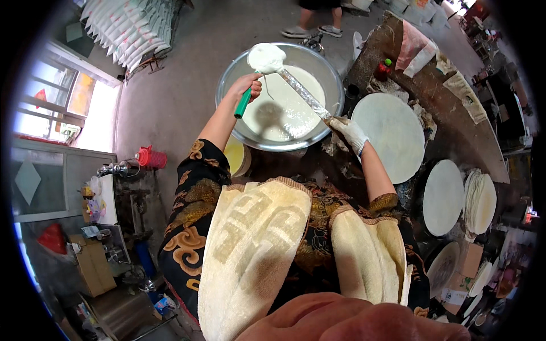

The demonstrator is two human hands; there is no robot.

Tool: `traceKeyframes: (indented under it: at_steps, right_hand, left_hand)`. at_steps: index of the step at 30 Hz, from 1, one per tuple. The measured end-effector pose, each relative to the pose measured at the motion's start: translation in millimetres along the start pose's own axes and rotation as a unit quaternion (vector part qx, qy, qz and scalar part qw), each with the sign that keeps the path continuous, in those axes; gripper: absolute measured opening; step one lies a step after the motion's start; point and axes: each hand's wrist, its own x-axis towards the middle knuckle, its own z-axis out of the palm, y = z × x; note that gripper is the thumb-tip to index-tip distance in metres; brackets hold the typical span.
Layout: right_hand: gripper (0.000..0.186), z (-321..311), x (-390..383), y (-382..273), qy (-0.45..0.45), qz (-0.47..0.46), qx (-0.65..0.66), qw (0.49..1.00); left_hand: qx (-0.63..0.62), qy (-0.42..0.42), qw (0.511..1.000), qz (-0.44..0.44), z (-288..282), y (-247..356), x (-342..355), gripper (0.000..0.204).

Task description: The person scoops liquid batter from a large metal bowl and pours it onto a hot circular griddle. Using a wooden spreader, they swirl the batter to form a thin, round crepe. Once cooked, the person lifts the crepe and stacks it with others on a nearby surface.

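My left hand (248,86) is closed round the green handle (243,103) of a ladle whose bowl, heaped with white batter (266,55), is over the far part of a large metal basin (335,98). My right hand (348,132), in a white glove, grips the lower end of a long, flat, batter-smeared scraper (302,90). The scraper's upper end meets the batter at the ladle's bowl. Thin white batter (284,122) lies in the basin below both tools. A round pale griddle (388,137) is just right of my right hand.
A curved brown worktop (466,136) runs along the right, with stacked pale discs (478,199) beside it. A yellow bucket (239,158) sits under the basin's near-left side. Stacked white sacks (128,31) and a red container (152,156) are left. Another person's legs (321,17) show beyond the basin.
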Motion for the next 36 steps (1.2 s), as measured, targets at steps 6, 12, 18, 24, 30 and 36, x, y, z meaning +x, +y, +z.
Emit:
traceKeyframes:
  at_steps: [6, 12, 18, 24, 30, 36]
  right_hand:
    - [0.043, -23.2, -7.5, -2.9, -0.033, -0.033, 0.02, 0.999]
    - [0.049, -44.2, -44.1, -67.8, -0.006, -0.109, 0.02, 0.994]
    - [0.045, -33.4, -18.8, -41.5, -0.069, -0.075, 0.04, 0.994]
    - [0.046, -59.3, -40.9, 46.7, -0.082, 0.031, 0.064, 0.994]
    - [0.054, -132.5, -150.4, 73.4, 0.022, -0.045, 0.083, 0.995]
    - [0.044, -113.2, -234.6, 112.4, 0.15, 0.05, 0.128, 0.979]
  left_hand:
    - [0.151, 0.004, 0.976, 0.156, 8.5, 29.1, -41.5, 0.012]
    - [0.261, 0.076, 0.871, 0.408, 31.6, 93.7, -116.4, 0.023]
    - [0.142, 0.031, 0.984, 0.101, 11.4, 33.7, -88.4, 0.015]
    - [-0.221, -0.178, 0.944, -0.166, 0.7, -20.6, -41.5, 0.01]
    - [0.185, -0.201, 0.962, -0.015, 112.3, -7.4, -62.0, 0.009]
    - [0.04, -0.306, 0.91, -0.277, 191.0, -79.9, -3.1, 0.01]
